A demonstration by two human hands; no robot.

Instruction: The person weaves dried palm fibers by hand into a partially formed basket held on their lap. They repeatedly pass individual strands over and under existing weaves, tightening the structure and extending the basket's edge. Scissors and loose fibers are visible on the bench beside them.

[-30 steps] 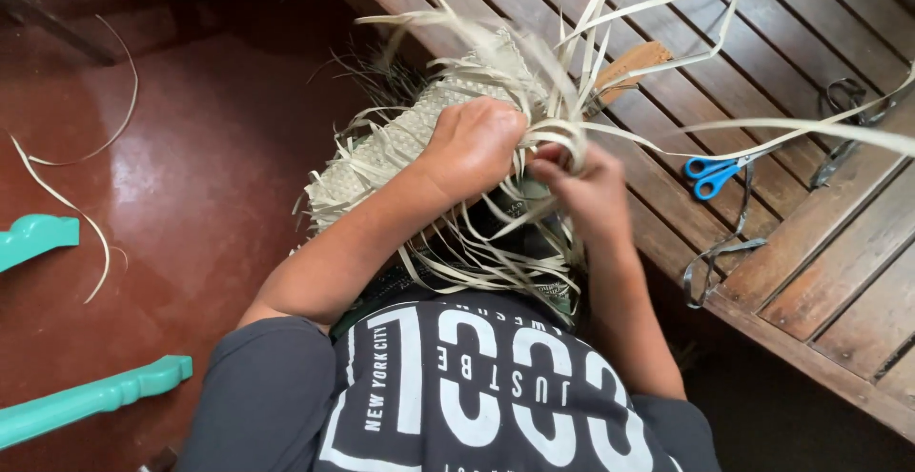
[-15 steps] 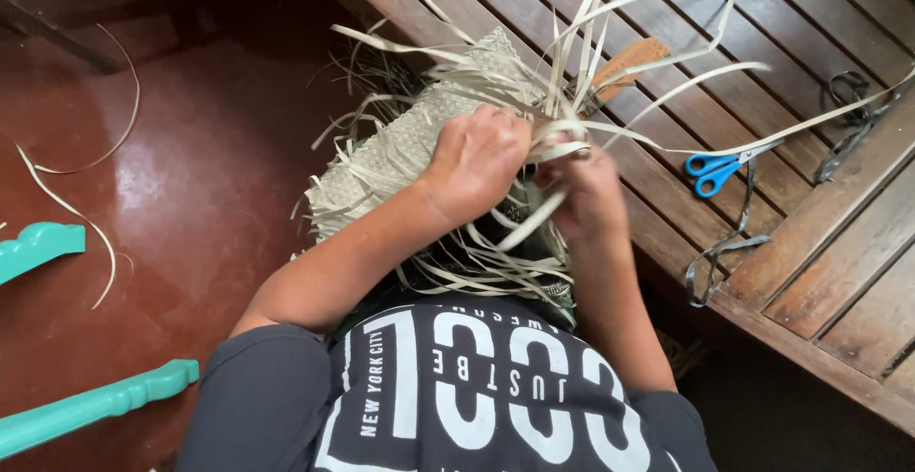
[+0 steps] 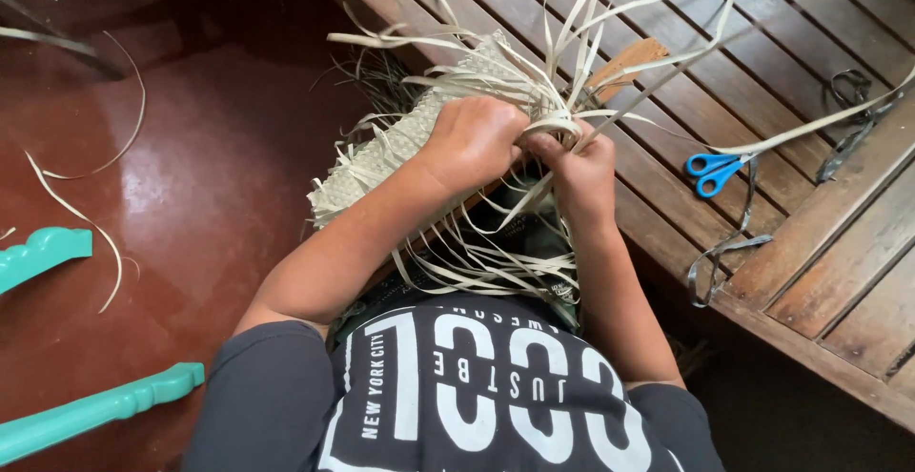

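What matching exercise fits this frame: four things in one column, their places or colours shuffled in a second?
Things:
1. scissors
2. woven mat
3. loose strip
4. turned post

Places or colours:
A. lying on the dark red floor, pale and curved
B. teal, at the lower left edge
C. blue handles, on the wooden slats
D. under both hands, pale strips sticking out

Pairs: 1-C, 2-D, 3-A, 4-B. The left hand and right hand both grip strips of the mat.

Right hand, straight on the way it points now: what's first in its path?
Likely the bundle of pale flat weaving strips fanning up just past the right hand, which already grips them; beyond lies the brown wooden slatted bench. Depth unclear.
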